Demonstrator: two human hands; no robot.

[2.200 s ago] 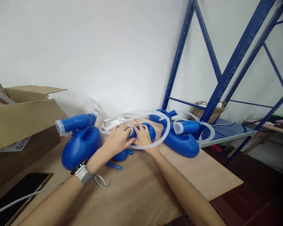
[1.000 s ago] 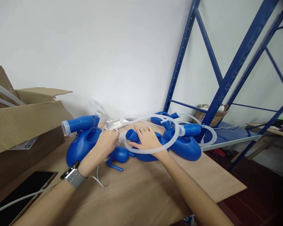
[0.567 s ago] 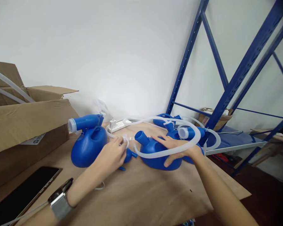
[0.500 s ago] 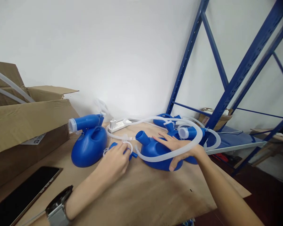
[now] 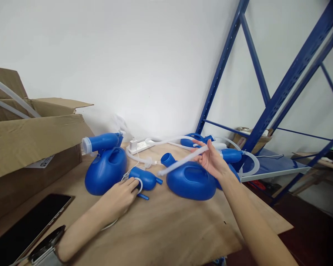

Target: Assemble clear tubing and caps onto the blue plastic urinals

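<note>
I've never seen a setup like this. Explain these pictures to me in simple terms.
There is no machine here: a person works bare-handed, seen by one camera worn on the head, looking forward and down. The left hand holds a white ring beside a small blue bottle. The right hand holds a translucent hose near a large blue jug with an uncapped mouth. Also on the tabletop are a phone, a white power strip and more blue jugs, with an open cardboard box at the left.

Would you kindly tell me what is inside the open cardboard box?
Two stretches of translucent white tubing show inside the cardboard box; whatever lies lower is covered by its near side.
</note>
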